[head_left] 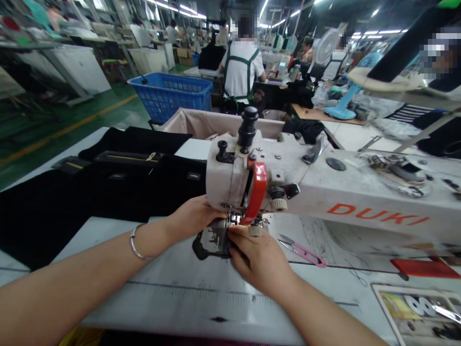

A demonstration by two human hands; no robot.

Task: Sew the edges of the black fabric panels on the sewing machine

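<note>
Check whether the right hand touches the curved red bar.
Cannot tell. In the head view, the red bar ends close to the right hand; neither contact nor gap shows plainly.

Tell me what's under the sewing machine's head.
The left hand and right hand reach beneath the sewing machine's head, beside a worn metal plate. Whatever lies beneath the hands is covered.

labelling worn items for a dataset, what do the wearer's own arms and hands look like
The left hand and right hand are ungloved, and no sleeves show on the forearms. A thin, silver-coloured bangle circles the left wrist; the right shows none.
</note>
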